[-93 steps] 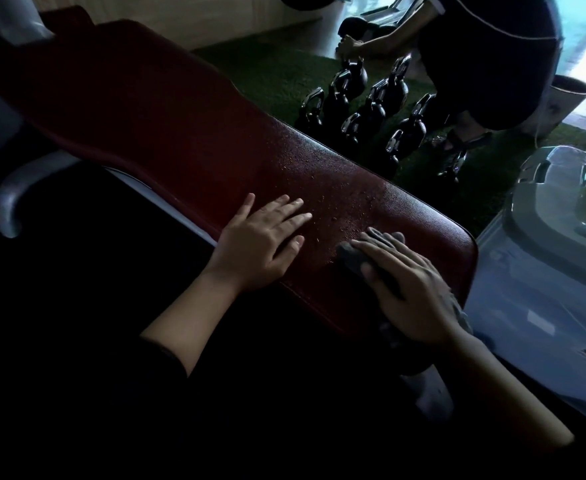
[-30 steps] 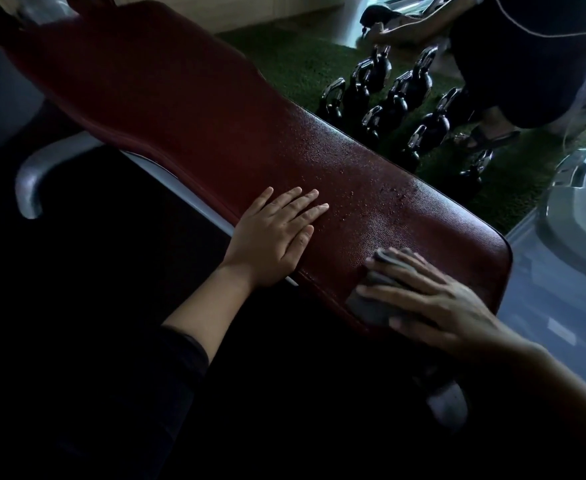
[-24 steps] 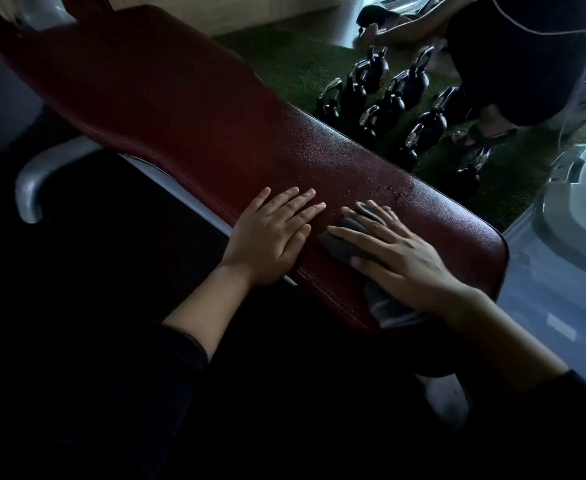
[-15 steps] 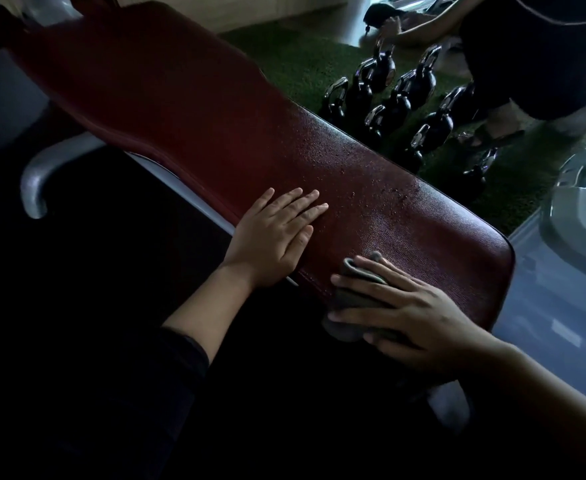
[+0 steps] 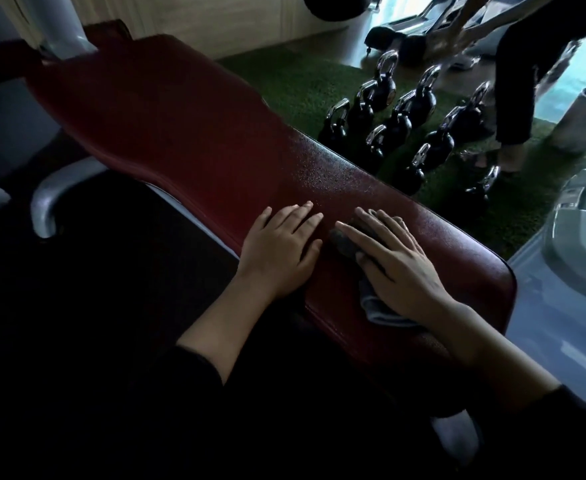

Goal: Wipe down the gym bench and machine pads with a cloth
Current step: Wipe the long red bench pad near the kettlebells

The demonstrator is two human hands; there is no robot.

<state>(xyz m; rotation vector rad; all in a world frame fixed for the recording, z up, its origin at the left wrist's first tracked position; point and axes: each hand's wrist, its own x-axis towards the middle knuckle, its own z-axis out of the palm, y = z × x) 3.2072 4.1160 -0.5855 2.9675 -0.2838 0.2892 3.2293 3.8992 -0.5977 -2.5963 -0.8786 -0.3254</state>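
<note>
A long dark red padded gym bench (image 5: pixel 187 133) runs from the upper left to the lower right, with small water droplets on its middle. My left hand (image 5: pixel 281 251) lies flat on the pad near its front edge, fingers straight. Just to its right, my right hand (image 5: pixel 395 268) presses a grey cloth (image 5: pixel 347 242) onto the pad with straight, spread fingers. A corner of the cloth (image 5: pixel 378 310) sticks out under the palm; most of the cloth is hidden by the hand.
Several black kettlebells (image 5: pixel 405 123) stand on green turf beyond the bench. Another person (image 5: pixel 520 81) bends over behind them. A clear plastic bin lid (image 5: pixel 582 237) is at the right. The bench's grey metal frame leg (image 5: pixel 52 199) curves down at the left.
My right hand has slid the cloth from the pad's front edge up and left, ending beside my left hand. My left hand has stayed in place.
</note>
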